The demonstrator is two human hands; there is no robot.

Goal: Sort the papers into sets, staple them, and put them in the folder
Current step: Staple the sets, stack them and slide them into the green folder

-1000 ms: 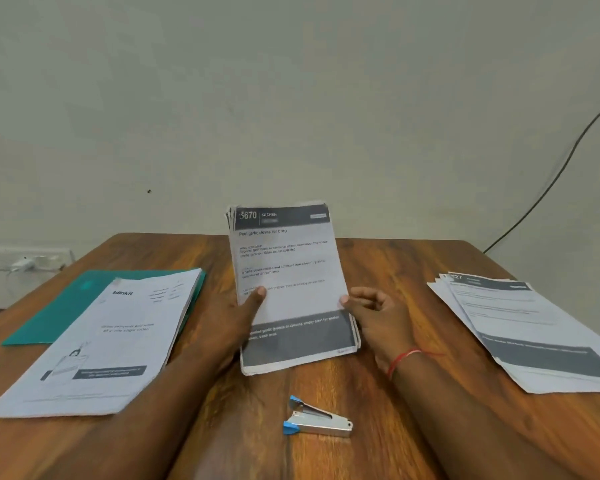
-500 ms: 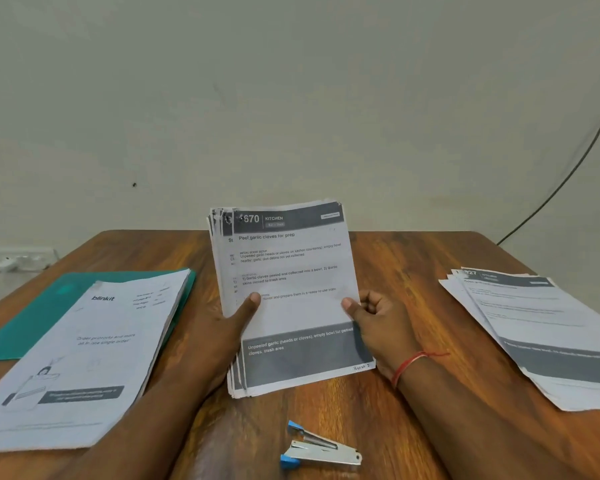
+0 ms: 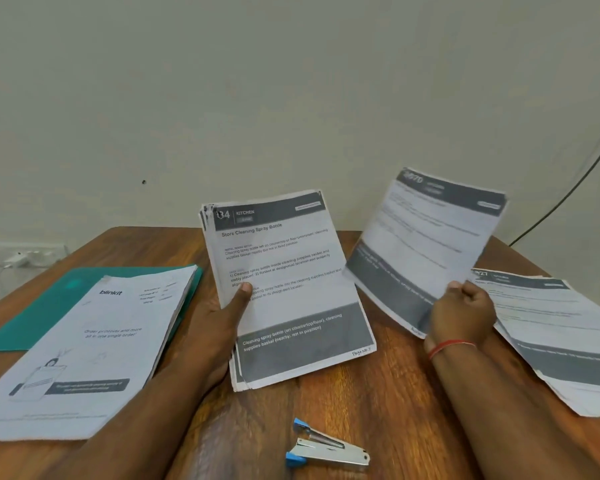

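The left hand [image 3: 219,320] grips the floppy stack of grey-banded white printed papers [image 3: 291,271] by its side edge, while the right hand [image 3: 461,313] pinches one limp, light loose sheet [image 3: 426,244] above itself, probably best held mid-edge.

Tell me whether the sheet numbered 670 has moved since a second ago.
Yes. The right hand holds the 670 sheet, off the stack in the left hand and rightward of the stapler, near the right paper pile.
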